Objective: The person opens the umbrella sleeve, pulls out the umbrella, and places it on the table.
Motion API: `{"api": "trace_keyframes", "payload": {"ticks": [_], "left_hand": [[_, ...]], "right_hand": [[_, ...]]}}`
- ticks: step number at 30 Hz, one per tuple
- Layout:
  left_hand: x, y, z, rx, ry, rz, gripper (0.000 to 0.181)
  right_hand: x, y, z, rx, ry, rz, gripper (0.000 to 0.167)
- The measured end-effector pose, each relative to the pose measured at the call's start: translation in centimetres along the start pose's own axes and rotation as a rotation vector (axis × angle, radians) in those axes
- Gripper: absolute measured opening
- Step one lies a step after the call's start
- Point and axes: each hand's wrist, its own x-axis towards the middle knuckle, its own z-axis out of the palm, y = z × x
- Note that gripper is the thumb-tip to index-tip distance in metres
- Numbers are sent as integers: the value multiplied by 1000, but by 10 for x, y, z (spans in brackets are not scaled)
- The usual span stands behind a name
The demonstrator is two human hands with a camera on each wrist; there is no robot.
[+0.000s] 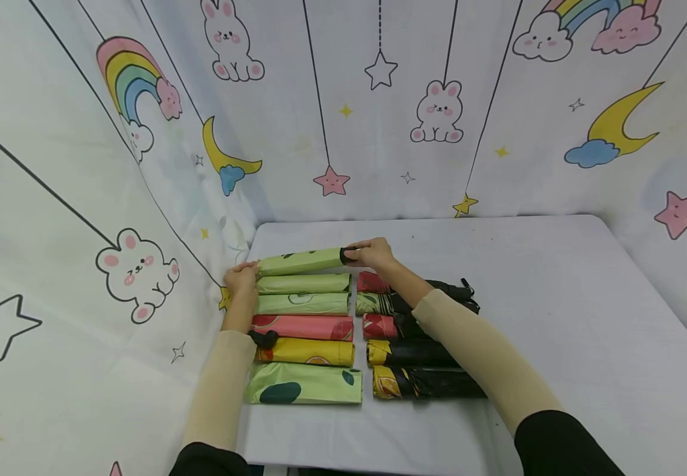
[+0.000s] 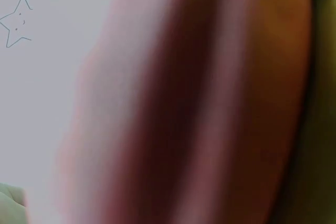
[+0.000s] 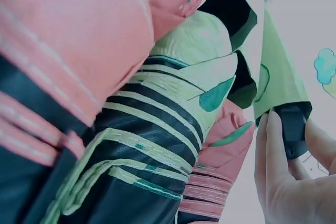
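Observation:
My right hand (image 1: 373, 254) pinches the black, handle-like end (image 3: 292, 127) that sticks out of a light green umbrella sleeve (image 1: 301, 262). At the sleeve's other end, my left hand (image 1: 241, 277) holds the green fabric between thumb and fingers. The sleeve is raised slightly at the back of a column of others. Below it lie two green sleeves, a red sleeve (image 1: 304, 327), a yellow sleeve (image 1: 313, 352) and a wider green sleeve (image 1: 331, 385). In the left wrist view, blurred skin fills most of the picture.
To the right of the sleeves lies a column of rolled umbrellas, among them a yellow-and-black umbrella (image 1: 426, 383) and a green-and-black umbrella (image 3: 152, 124). My right forearm passes over them. The white table (image 1: 557, 297) meets a patterned curtain (image 1: 295, 119) behind and at the left.

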Motion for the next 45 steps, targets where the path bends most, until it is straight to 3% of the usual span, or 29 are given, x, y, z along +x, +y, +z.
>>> {"api": "trace_keyframes", "payload": {"ticks": [6, 11, 18, 22, 31, 38, 45], "left_hand": [[-2, 2, 0, -15, -9, -9, 25], [-4, 5, 2, -60, -38, -29, 26], [-8, 11, 5, -22, -48, -22, 19], [-8, 13, 6, -58, -59, -44, 23], [-4, 8, 4, -81, -39, -37, 25], [4, 4, 5, -144, 23, 0, 23], [6, 6, 9, -162, 7, -33, 38]], "right_hand": [[-6, -3, -7, 93, 4, 19, 36], [-11, -4, -13, 126, 12, 13, 37], [-11, -2, -21, 141, 29, 0, 38], [-12, 0, -27, 170, 31, 11, 42], [-24, 1, -36, 200, 21, 2, 38], [-32, -4, -41, 210, 20, 2, 37], [-37, -7, -48, 246, 24, 4, 39]]}}
